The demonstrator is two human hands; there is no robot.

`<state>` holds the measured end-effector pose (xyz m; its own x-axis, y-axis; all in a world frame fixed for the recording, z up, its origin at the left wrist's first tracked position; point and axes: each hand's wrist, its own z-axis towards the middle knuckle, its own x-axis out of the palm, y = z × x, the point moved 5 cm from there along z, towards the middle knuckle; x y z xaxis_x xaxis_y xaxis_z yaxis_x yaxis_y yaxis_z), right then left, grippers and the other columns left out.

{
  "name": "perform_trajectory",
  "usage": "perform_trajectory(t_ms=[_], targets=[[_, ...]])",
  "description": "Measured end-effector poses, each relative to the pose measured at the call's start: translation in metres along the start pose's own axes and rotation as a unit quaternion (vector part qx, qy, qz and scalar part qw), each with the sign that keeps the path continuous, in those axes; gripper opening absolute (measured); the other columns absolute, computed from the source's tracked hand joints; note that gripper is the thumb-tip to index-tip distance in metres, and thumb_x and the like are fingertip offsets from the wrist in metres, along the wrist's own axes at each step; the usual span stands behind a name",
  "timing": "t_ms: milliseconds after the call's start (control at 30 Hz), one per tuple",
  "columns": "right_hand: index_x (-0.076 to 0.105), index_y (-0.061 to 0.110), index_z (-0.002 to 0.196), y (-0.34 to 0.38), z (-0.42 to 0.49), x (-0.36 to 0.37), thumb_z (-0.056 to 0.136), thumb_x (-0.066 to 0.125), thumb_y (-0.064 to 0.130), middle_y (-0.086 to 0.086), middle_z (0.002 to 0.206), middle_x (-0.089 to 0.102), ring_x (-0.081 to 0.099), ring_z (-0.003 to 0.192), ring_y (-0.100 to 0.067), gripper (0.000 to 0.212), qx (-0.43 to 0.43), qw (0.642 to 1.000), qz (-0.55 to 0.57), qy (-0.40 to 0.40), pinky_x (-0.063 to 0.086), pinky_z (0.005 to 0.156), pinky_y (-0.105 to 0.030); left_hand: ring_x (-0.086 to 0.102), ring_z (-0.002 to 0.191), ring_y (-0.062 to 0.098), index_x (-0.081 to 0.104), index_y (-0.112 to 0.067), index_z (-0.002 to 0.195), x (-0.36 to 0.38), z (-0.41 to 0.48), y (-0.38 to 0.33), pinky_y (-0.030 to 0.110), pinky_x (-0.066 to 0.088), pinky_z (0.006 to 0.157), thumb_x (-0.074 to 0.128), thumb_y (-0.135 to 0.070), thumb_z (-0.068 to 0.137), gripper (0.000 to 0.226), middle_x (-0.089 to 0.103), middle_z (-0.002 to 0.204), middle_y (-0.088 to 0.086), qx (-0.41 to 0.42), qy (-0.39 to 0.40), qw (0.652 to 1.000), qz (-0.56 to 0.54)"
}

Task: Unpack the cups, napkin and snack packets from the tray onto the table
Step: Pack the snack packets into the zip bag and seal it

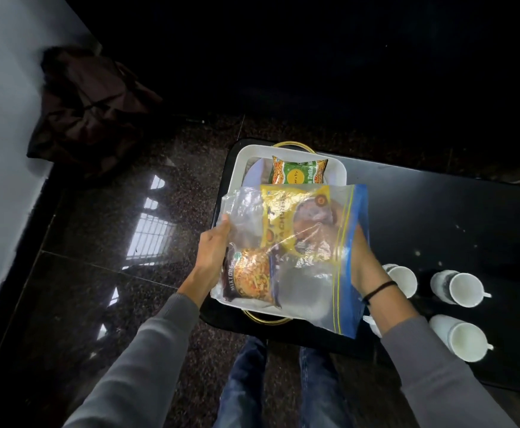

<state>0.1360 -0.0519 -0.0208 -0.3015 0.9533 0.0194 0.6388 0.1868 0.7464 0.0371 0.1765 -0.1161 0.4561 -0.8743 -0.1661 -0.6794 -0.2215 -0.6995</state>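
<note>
Both of my hands hold a clear zip bag (308,282) with a blue seal strip, just above the white tray (237,168). My left hand (212,251) grips its left edge and my right hand (364,264) grips the sealed right edge. Inside the bag are a yellow snack packet (286,220) and a dark packet marked MIXTURE (249,276). A green snack packet (299,173) lies in the far end of the tray, beside something pale that may be a napkin (254,176). Three white cups (402,279) (459,287) (461,338) stand on the black table (438,217) to the right.
The tray has gold handles (292,145) at both ends and sits at the table's left end. A dark bag or jacket (92,109) lies against the white wall at the left. Polished stone floor (113,273) lies left of the table. My knees in jeans (280,381) are below the tray.
</note>
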Motion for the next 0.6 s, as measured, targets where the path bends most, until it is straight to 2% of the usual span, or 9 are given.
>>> perform_trajectory(t_ms=[67, 100, 200, 233, 300, 367, 433, 500, 600], targets=[[0.076, 0.028, 0.079, 0.015, 0.0, -0.004, 0.102, 0.059, 0.014, 0.007, 0.072, 0.072, 0.069, 0.069, -0.015, 0.032, -0.045, 0.995, -0.088, -0.031, 0.057, 0.07, -0.042, 0.068, 0.053, -0.002, 0.071, -0.014, 0.07, -0.009, -0.002, -0.001, 0.007, 0.048, 0.046, 0.051, -0.045, 0.104, 0.05, 0.076, 0.061, -0.014, 0.005, -0.032, 0.999, -0.006], [0.075, 0.024, 0.079, 0.021, 0.0, -0.007, 0.098, 0.063, 0.019, 0.004, 0.073, 0.073, 0.069, 0.069, -0.015, 0.023, -0.068, 0.989, -0.12, -0.051, 0.057, 0.067, -0.04, 0.07, 0.055, -0.001, 0.07, -0.014, 0.071, -0.013, -0.002, 0.0, 0.008, 0.05, 0.047, 0.052, -0.044, 0.104, 0.048, 0.077, 0.063, -0.011, 0.009, -0.039, 0.999, -0.009], [0.066, 0.013, 0.074, 0.029, -0.005, -0.02, 0.084, 0.063, 0.024, 0.001, 0.061, 0.067, 0.065, 0.054, -0.006, 0.015, -0.128, 0.977, -0.124, -0.118, 0.05, 0.056, -0.022, 0.073, 0.078, 0.024, 0.074, -0.011, 0.079, -0.019, -0.005, 0.001, 0.036, 0.062, 0.073, 0.054, -0.045, 0.102, 0.046, 0.08, 0.085, 0.012, 0.001, -0.039, 0.999, -0.023], [0.067, 0.01, 0.074, 0.032, -0.006, -0.025, 0.078, 0.066, 0.024, -0.001, 0.06, 0.069, 0.067, 0.054, -0.01, 0.014, -0.131, 0.975, -0.104, -0.148, 0.051, 0.055, -0.022, 0.073, 0.082, 0.027, 0.075, -0.009, 0.081, -0.022, -0.004, 0.003, 0.041, 0.062, 0.077, 0.056, -0.044, 0.102, 0.045, 0.08, 0.089, 0.015, -0.003, -0.045, 0.998, -0.037], [0.067, 0.005, 0.069, 0.037, -0.005, -0.039, 0.069, 0.068, 0.017, 0.001, 0.056, 0.069, 0.068, 0.052, -0.015, 0.012, -0.133, 0.972, -0.037, -0.188, 0.051, 0.051, -0.022, 0.076, 0.078, 0.021, 0.076, -0.011, 0.081, -0.031, -0.004, 0.007, 0.034, 0.064, 0.067, 0.059, -0.041, 0.101, 0.04, 0.081, 0.083, 0.006, -0.007, -0.062, 0.996, -0.062], [0.064, 0.001, 0.062, 0.041, 0.0, -0.047, 0.063, 0.066, 0.01, 0.002, 0.052, 0.064, 0.062, 0.047, -0.016, 0.009, -0.123, 0.972, 0.05, -0.194, 0.047, 0.048, -0.02, 0.078, 0.069, 0.016, 0.079, -0.013, 0.079, -0.039, -0.002, 0.012, 0.025, 0.061, 0.056, 0.062, -0.039, 0.1, 0.038, 0.081, 0.077, 0.001, -0.014, -0.063, 0.995, -0.076], [0.064, 0.007, 0.059, 0.039, 0.006, -0.05, 0.061, 0.063, 0.009, -0.001, 0.054, 0.065, 0.061, 0.05, -0.021, 0.003, -0.083, 0.972, 0.121, -0.182, 0.048, 0.052, -0.024, 0.078, 0.066, 0.012, 0.083, -0.018, 0.075, -0.043, -0.004, 0.015, 0.021, 0.059, 0.052, 0.061, -0.038, 0.101, 0.039, 0.081, 0.074, -0.002, -0.018, -0.043, 0.996, -0.074], [0.064, 0.015, 0.056, 0.035, 0.011, -0.049, 0.065, 0.061, 0.01, 0.0, 0.056, 0.067, 0.063, 0.05, -0.02, 0.011, -0.046, 0.969, 0.179, -0.161, 0.051, 0.053, -0.024, 0.076, 0.061, 0.004, 0.083, -0.031, 0.073, -0.045, -0.006, 0.018, 0.017, 0.056, 0.048, 0.058, -0.038, 0.102, 0.039, 0.078, 0.069, -0.013, -0.019, -0.025, 0.998, -0.06], [0.06, 0.022, 0.057, 0.022, 0.022, -0.045, 0.08, 0.053, 0.007, 0.005, 0.06, 0.069, 0.067, 0.052, -0.015, 0.028, -0.01, 0.959, 0.248, -0.133, 0.053, 0.053, -0.022, 0.074, 0.058, 0.009, 0.082, -0.029, 0.069, -0.05, -0.007, 0.026, 0.02, 0.056, 0.048, 0.06, -0.037, 0.101, 0.039, 0.077, 0.065, -0.008, -0.064, -0.008, 0.996, -0.064]])
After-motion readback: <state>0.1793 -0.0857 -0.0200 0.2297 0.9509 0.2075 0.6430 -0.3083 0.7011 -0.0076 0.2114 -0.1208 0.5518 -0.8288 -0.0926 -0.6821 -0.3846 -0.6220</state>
